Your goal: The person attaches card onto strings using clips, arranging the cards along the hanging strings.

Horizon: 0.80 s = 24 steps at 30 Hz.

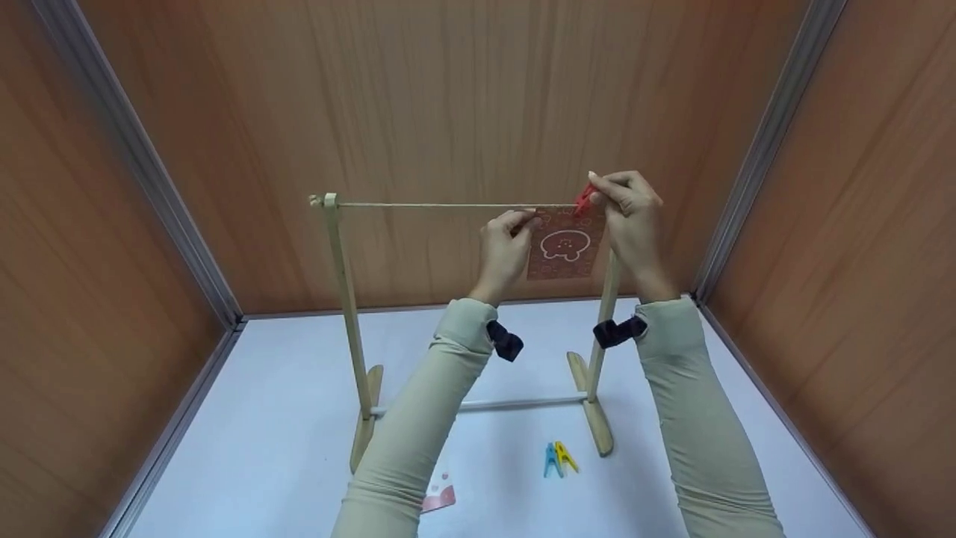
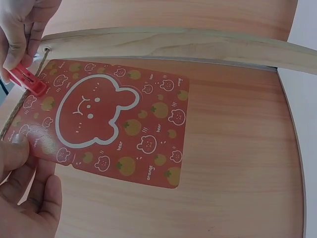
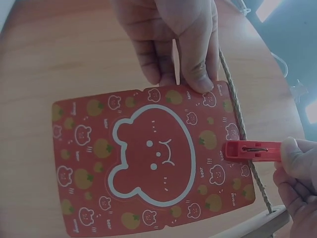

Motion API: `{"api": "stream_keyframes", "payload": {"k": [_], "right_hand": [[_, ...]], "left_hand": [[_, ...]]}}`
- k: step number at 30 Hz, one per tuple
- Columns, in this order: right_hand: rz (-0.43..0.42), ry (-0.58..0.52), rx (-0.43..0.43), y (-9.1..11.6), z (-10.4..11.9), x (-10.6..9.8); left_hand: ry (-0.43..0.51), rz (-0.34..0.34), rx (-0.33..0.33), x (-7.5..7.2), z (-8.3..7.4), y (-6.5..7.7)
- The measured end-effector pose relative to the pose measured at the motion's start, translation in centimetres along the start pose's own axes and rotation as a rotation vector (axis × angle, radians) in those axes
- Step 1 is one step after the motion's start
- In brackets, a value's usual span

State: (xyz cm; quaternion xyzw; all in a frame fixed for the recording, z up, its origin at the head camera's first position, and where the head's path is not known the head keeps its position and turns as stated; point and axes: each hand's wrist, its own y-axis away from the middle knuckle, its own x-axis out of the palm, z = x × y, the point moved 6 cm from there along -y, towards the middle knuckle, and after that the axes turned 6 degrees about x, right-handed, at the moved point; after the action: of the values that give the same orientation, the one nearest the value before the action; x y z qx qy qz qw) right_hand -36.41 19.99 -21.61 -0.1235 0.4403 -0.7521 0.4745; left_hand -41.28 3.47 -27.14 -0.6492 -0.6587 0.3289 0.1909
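Note:
A red card [image 1: 565, 258] with a white-outlined bear face hangs upside down along the string [image 1: 448, 205] of a wooden frame. My left hand [image 1: 506, 250] pinches the card's upper left corner between thumb and fingers. In the right wrist view the left thumb [image 3: 200, 79] lies flat on the card's printed side. With thumb and fingertips, my right hand [image 1: 633, 213] grips a red clothespin [image 3: 252, 150]. The clothespin's nose sits over the string and the card's top edge, as the left wrist view also shows.
The frame's wooden posts [image 1: 346, 299] stand on feet, joined low by a white bar [image 1: 515, 404]. A blue clothespin [image 1: 553, 460] and a yellow clothespin [image 1: 565, 456] lie on the white table [image 1: 284, 448]. A pink-and-white card [image 1: 441, 496] is partly hidden by the left sleeve. Wood-grain panels surround the table.

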Motion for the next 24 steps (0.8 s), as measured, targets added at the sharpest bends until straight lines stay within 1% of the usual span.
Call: {"api": "stream_keyframes", "payload": {"k": [5,10,14,17,20,24], "right_hand": [[0.047,0.063,-0.071,0.1,0.4,0.3],[0.081,0.097,-0.060,0.2,0.3,0.5],[0.126,0.130,-0.043,0.3,0.4,0.7],[0.156,0.165,-0.033,0.4,0.5,0.9],[0.158,0.177,-0.030,0.4,0.7,1.0],[0.129,0.159,-0.034,0.4,0.6,1.1]], "left_hand": [[0.034,-0.006,0.002,0.0,0.3,0.0],[0.041,-0.006,-0.023,-0.1,0.5,0.0],[0.059,-0.008,-0.048,-0.2,0.7,0.2],[0.072,-0.014,-0.054,-0.4,0.8,0.2],[0.069,-0.028,-0.057,-0.6,0.8,0.2],[0.079,-0.045,-0.062,-0.9,0.9,0.3]]}}
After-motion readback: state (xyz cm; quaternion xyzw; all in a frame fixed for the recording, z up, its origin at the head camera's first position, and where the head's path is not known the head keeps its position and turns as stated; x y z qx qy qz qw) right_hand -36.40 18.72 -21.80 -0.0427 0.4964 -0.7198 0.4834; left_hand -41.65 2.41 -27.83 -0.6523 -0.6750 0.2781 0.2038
